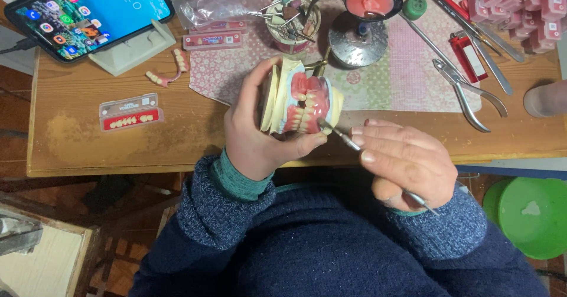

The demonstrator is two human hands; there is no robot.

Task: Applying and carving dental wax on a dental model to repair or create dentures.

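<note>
The left hand grips a pink-and-white plaster denture model above the wooden surface. The right hand is closed around a thin metal instrument, its tip touching the teeth.

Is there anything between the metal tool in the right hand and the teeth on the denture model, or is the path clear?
Nothing visible blocks it. The right hand holds the thin metal tool, whose tip already reaches the teeth of the denture model gripped by the left hand. The left thumb lies just below the tip, not across it.
</note>
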